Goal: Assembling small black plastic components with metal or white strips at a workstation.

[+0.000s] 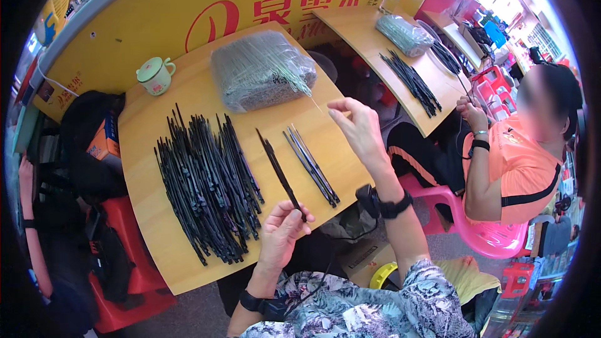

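Note:
My left hand point(285, 228), at the table's near edge, is closed around the lower end of a thin black knobbly stick point(273, 159) that slants up and away. My right hand point(360, 126) is raised over the table's right side, thumb and forefinger pinched together. A fine pale line shows beside its fingertips, too thin to tell whether it is held. Between the hands lie several thin dark sticks point(311, 168) with silvery upper parts. Left of them is a large spread of black knobbly sticks point(206, 194). A clear plastic bag of thin pale stems point(260, 69) rests at the far side.
A pale green lidded mug point(155, 76) stands on the wooden table point(141, 125) at the far left. To the right, a co-worker point(501, 156) in orange handles a dark stick at another table point(350, 31). Red chairs point(128, 244) and a pink stool point(476, 228) flank the table.

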`<state>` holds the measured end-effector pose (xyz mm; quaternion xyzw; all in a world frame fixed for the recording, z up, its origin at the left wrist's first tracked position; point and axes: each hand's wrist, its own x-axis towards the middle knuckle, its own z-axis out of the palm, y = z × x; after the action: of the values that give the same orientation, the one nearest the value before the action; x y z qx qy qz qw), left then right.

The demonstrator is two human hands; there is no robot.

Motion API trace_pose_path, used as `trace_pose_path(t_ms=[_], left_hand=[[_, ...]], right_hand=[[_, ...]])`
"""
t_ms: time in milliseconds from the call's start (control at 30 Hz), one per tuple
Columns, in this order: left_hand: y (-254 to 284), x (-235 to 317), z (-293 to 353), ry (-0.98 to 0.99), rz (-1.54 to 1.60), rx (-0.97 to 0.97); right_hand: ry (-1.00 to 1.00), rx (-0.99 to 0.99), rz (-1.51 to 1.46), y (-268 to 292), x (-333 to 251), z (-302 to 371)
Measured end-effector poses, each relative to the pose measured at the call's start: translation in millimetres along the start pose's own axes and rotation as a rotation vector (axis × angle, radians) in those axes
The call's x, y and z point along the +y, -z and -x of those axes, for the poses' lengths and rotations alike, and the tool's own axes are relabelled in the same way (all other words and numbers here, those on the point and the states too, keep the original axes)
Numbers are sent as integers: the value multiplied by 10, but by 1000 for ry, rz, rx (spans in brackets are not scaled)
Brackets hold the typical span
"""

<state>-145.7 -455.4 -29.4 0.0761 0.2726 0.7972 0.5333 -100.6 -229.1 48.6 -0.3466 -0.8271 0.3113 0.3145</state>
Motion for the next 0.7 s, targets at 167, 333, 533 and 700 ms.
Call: trace_pose_path(t_ms=[167, 333, 533, 700], left_hand=[[45, 25, -1, 50, -20, -21], [54, 60, -31, 117, 32, -85], [31, 65, -47, 116, -57, -98], [29, 26, -40, 36, -77, -55]], right_hand=[[-32, -150, 36, -279, 21, -341], [-97, -213, 17, -206, 39, -285], [-164, -342, 100, 117, -111, 62], [-116, -243, 37, 193, -65, 358]])
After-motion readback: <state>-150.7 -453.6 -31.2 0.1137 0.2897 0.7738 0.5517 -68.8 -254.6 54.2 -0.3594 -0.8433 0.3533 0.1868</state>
